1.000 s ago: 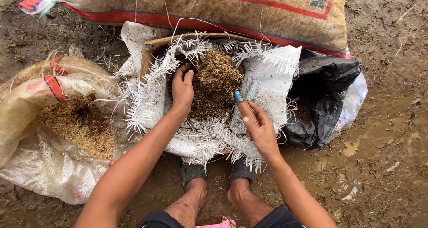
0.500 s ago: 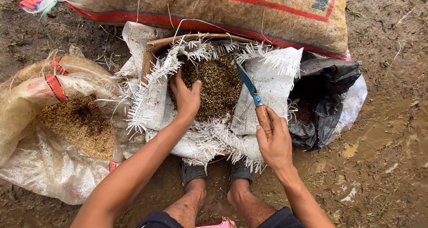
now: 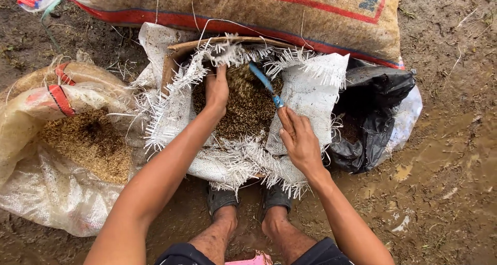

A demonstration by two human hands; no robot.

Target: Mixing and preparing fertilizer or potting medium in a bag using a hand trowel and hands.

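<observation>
Muddy ground (image 3: 440, 156) surrounds the frayed white sack (image 3: 310, 96), partly filled with husks (image 3: 243, 109); left hand (image 3: 216, 89) presses in them, fingers hidden, right hand (image 3: 299, 140) grips a blue tool (image 3: 265, 83).

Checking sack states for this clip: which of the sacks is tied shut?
The long tan sack with red stripes lying across the top, knotted at its left end. The frayed white sack under the hands and the translucent sack at left gape open, showing husks.
</observation>
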